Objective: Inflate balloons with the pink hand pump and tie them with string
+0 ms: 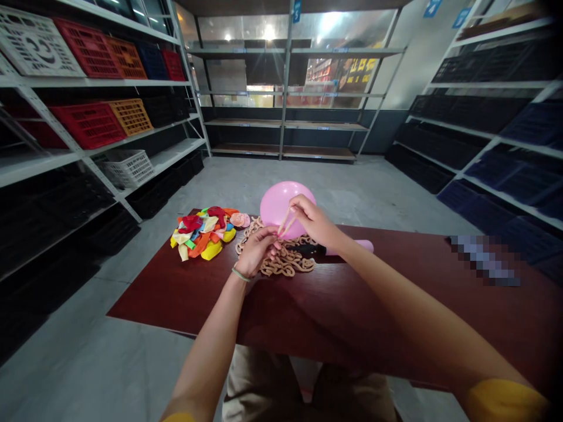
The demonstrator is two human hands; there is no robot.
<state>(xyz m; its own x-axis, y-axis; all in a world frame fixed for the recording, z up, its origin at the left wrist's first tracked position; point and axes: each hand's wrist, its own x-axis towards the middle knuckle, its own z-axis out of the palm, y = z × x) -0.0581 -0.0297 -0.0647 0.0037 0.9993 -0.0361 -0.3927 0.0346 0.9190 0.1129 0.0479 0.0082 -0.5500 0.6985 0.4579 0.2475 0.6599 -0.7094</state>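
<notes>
left hand and right hand pinch a pink balloon's neck, well back from the table edge.

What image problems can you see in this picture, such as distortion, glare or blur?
In the head view, the wide lens bends the white metal shelving outward toward the edges; the far windows show bright glare; a pixelated patch hides something on the dark red table; the right hand and pink balloon look sharp.
</notes>
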